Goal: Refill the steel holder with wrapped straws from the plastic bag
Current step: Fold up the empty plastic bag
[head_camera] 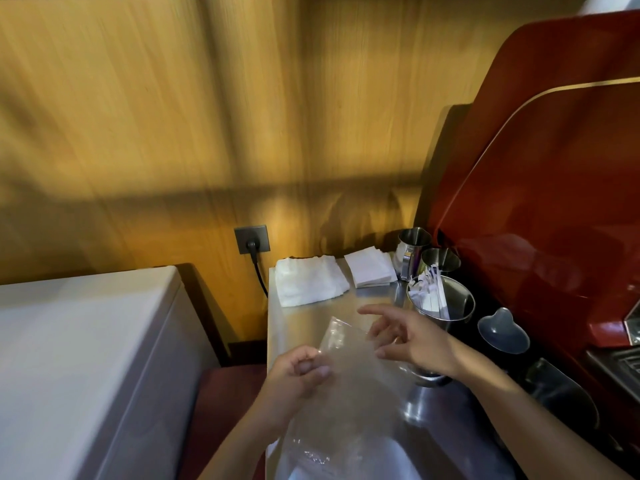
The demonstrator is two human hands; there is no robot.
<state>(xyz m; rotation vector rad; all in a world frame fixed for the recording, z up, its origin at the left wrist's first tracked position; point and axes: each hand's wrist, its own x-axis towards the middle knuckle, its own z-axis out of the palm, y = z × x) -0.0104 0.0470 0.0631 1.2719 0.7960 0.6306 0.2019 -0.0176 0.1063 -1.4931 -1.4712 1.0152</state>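
A clear plastic bag (349, 386) hangs limp over the steel counter (308, 317), and I see no straws inside it. My left hand (298, 370) pinches the bag's upper left edge. Just right of the bag's mouth, my right hand (408, 337) hovers with fingers spread and nothing in it. Behind that hand stands the steel holder (450, 299), a round steel cup with white wrapped straws (427, 289) leaning against its left inner wall.
Two smaller steel cups (414, 244) (441, 259) stand behind the holder. A folded white cloth (308, 278) and a stack of white napkins (370, 266) lie at the counter's back. A red machine (554, 202) borders the right, with a grey heart-shaped dish (502, 330) at its foot. A white appliance (86, 358) sits left.
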